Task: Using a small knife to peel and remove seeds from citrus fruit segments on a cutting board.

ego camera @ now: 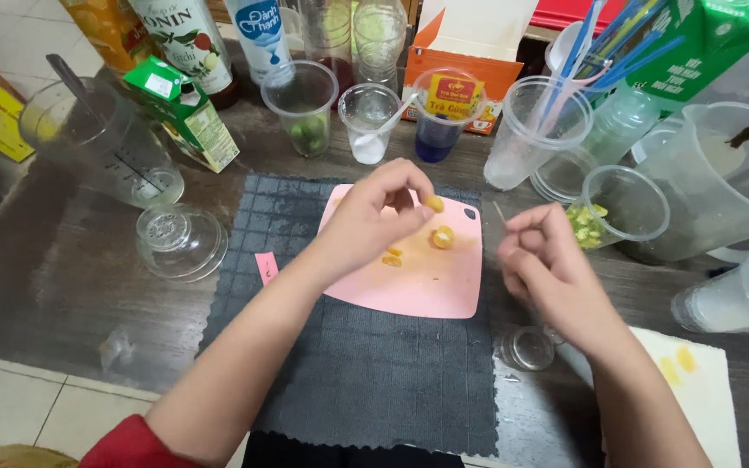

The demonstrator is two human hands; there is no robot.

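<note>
1. Left hand [374,221] hovers over the pink cutting board [426,290], its grip pinching 1 small orange fruit piece [434,204] at the fingertips.
2. Right hand [548,260] sits just off the board's right edge, grip loosely curled, holding nothing I can make out.
3. A cut kumquat half [442,237] and small scraps [391,256] lie on the board.
4. By my read, it's partway: the clear cup of chopped green fruit [621,208] already holds pieces, while the orange ones remain.
5. A dark cloth mat [366,364] covers the tabletop [62,286].
</note>
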